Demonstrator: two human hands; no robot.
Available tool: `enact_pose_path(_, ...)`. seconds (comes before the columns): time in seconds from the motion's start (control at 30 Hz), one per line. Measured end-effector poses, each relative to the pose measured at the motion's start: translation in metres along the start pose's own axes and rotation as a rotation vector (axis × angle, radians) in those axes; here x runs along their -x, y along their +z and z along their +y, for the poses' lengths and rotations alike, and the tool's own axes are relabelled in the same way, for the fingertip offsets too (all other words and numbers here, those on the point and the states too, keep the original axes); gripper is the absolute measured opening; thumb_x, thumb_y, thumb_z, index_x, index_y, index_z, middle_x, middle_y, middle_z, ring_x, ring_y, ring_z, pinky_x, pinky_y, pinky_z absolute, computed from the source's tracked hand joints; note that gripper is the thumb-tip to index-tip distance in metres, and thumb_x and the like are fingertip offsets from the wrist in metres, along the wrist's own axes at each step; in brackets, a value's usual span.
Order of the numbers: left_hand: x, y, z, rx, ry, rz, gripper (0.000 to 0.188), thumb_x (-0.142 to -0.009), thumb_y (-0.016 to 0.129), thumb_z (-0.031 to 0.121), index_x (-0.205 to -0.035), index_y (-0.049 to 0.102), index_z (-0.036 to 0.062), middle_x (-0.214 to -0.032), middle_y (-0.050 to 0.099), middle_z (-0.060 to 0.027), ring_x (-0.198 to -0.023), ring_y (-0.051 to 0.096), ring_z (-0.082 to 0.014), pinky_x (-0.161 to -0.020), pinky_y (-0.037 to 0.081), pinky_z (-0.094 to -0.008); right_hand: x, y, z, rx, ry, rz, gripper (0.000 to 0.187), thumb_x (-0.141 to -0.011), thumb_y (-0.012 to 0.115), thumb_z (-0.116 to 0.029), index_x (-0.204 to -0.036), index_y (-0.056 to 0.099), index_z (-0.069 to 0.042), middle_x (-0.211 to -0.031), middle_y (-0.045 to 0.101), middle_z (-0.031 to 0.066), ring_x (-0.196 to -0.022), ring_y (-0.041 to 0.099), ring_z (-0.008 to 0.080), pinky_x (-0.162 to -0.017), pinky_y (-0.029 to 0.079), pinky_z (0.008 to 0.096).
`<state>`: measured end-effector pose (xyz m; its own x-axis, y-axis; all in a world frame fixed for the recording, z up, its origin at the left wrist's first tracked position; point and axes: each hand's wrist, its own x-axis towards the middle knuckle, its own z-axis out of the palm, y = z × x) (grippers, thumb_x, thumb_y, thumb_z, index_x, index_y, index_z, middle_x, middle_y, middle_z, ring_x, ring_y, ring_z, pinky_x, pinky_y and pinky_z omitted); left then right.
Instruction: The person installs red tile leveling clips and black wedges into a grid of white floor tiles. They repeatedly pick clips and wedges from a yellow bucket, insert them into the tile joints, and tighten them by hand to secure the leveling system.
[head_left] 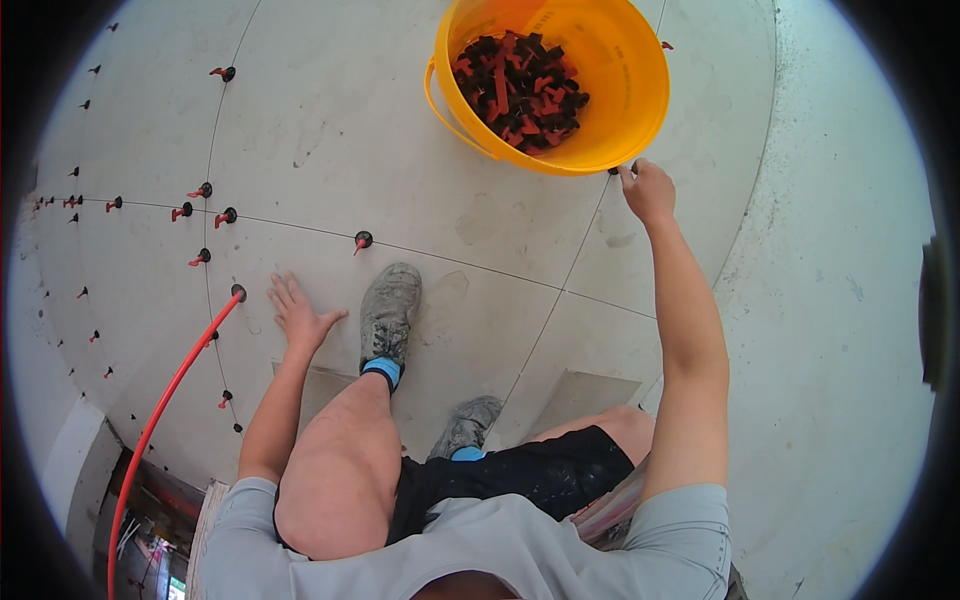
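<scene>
Yellow round-rimmed bucket holds knobbly clips near the right hand.

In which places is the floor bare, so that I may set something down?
Bare floor lies between the yellow bucket and the forward shoe, also between bucket and upper-left clip. Crowded: left of the left hand, with more clips and a red hose.

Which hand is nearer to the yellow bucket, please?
Right. The right hand is close beside the yellow bucket; the left hand is farther away, spread over the floor beside the left shoe.
</scene>
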<state>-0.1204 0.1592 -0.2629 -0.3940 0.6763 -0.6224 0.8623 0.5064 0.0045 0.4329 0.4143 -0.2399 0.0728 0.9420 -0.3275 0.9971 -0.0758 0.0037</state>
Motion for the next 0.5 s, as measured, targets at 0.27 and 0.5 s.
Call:
enact_pose_path(0.27, 0.003, 0.000, 0.000, 0.005, 0.021, 0.003, 0.136, -0.058, 0.090, 0.044, -0.154, 0.003, 0.0053, -0.161, -0.003, -0.0216, -0.146, 0.003, -0.0472, -0.108, 0.025, -0.0675, 0.001, 0.014, -0.010, -0.094, 0.210, 0.066, 0.041, -0.092, 0.052, -0.038, -0.083, 0.065, -0.001, -0.088, 0.068, 0.0226, -0.085, 0.065, 0.0419, -0.076, 0.051, 0.0495)
enact_pose_path(0.5, -0.013, -0.014, 0.022, 0.266, 0.374, 0.388, 0.109, -0.074, 0.082, 0.035, -0.150, 0.017, -0.0062, -0.157, 0.014, -0.0272, -0.145, 0.014, -0.0452, -0.117, 0.017, -0.0528, -0.006, 0.014, -0.037, -0.382, 0.727, 0.079, 0.038, -0.089, 0.051, -0.030, -0.096, 0.068, 0.003, -0.102, 0.068, 0.0243, -0.098, 0.065, 0.0404, -0.086, 0.051, 0.0471)
